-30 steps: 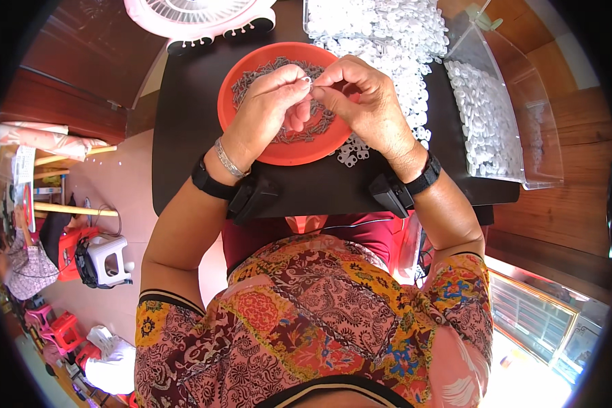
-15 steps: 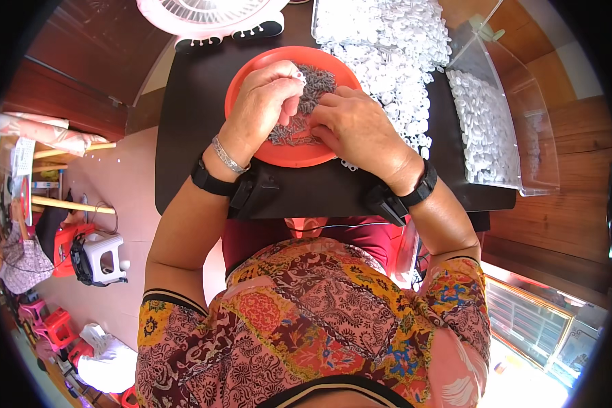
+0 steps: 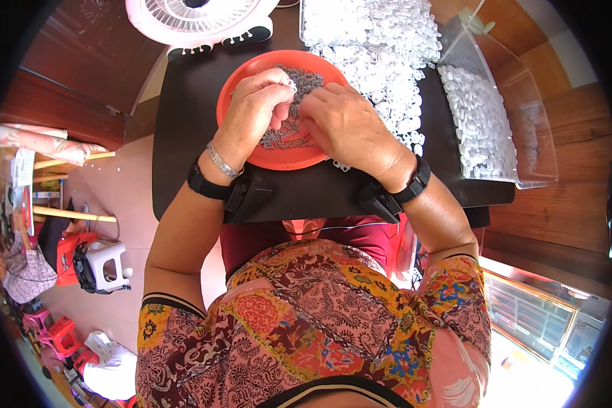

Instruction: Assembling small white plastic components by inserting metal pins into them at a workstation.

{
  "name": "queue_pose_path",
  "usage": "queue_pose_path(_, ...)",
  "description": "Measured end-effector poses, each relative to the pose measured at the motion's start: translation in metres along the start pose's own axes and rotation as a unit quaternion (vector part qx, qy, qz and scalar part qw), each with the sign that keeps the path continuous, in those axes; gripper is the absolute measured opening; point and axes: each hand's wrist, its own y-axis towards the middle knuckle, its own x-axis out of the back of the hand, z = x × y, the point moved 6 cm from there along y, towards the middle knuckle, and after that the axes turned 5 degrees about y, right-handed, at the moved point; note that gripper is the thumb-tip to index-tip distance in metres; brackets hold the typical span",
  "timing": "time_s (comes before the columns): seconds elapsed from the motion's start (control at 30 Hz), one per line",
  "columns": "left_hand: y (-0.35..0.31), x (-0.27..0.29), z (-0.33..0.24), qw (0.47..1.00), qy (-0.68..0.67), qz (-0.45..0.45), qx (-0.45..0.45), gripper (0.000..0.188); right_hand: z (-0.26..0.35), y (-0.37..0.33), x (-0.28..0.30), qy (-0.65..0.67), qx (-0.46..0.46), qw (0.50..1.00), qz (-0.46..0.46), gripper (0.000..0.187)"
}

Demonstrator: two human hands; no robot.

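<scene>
A round orange-red plastic basin [image 3: 289, 160] on the dark table holds a heap of small thin grey nail-like pieces [image 3: 309, 80]. Over its left side, my left hand [image 3: 251, 112] is closed, pinching a small white plastic piece [image 3: 292, 86] with a hole between thumb and forefinger. My right hand [image 3: 350, 126] hangs over the basin's right side with its fingers bent together. Whatever its fingertips hold is hidden behind the hand. The two hands are close together but apart.
Many loose white plastic pieces [image 3: 387, 88] spread right of the basin, spilling from a clear container [image 3: 302, 24]. Another clear bin [image 3: 483, 122] of white pieces stands at the table's right. A pink-and-white fan [image 3: 197, 20] sits at the far left of the dark table [image 3: 183, 129].
My right hand has come up off the grey pieces and moved left, nearer my left hand. The left hand keeps its pinch on the white piece. The whole view has shifted slightly.
</scene>
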Motion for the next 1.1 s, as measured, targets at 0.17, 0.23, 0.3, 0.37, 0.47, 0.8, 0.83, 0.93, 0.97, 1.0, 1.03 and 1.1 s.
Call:
queue_pose_path(0.17,-0.001,0.0,0.0,1.0,-0.015,-0.007,0.009,0.019,-0.018,0.001,0.01,0.233,-0.097,0.965,-0.076,0.007)
queue_pose_path(0.23,-0.001,-0.001,-0.001,1.0,-0.016,0.003,-0.001,0.019,-0.028,-0.003,0.007,0.351,-0.175,0.918,-0.06,0.008)
queue_pose_path(0.3,-0.001,-0.002,-0.001,1.0,-0.014,0.011,-0.001,0.018,-0.033,-0.004,0.006,0.385,-0.187,0.902,-0.057,0.009)
queue_pose_path(0.37,0.0,-0.004,0.001,1.0,-0.011,0.019,-0.002,0.018,-0.037,-0.006,0.004,0.418,-0.198,0.885,-0.054,0.01)
queue_pose_path(0.47,-0.001,-0.008,-0.005,0.997,0.003,0.051,-0.056,0.016,-0.038,-0.006,0.003,0.421,-0.203,0.883,-0.039,0.012)
queue_pose_path(0.8,-0.006,-0.019,-0.016,0.964,0.142,0.109,-0.198,0.015,-0.031,-0.004,0.005,0.435,-0.158,0.886,-0.029,0.011)
queue_pose_path(0.83,-0.007,-0.02,-0.016,0.966,0.146,0.121,-0.175,0.017,-0.03,-0.004,0.004,0.44,-0.151,0.885,-0.022,0.011)
queue_pose_path(0.93,-0.006,-0.017,-0.009,0.992,0.039,0.11,-0.049,0.019,-0.027,-0.003,0.006,0.446,-0.142,0.883,-0.038,0.012)
queue_pose_path(0.97,-0.004,-0.014,-0.004,0.994,0.022,0.106,-0.033,0.019,-0.025,-0.003,0.005,0.446,-0.141,0.883,-0.038,0.012)
queue_pose_path(1.0,-0.004,-0.014,-0.004,0.994,0.022,0.105,-0.033,0.019,-0.024,-0.003,0.007,0.426,-0.135,0.893,-0.057,0.012)
queue_pose_path(1.03,-0.004,-0.013,-0.005,0.994,-0.016,0.103,-0.033,0.019,-0.024,-0.003,0.009,0.405,-0.128,0.902,-0.077,0.011)
queue_pose_path(1.1,-0.004,-0.013,-0.005,0.993,-0.054,0.1,-0.032,0.019,-0.023,-0.004,0.012,0.39,-0.134,0.907,-0.084,0.011)
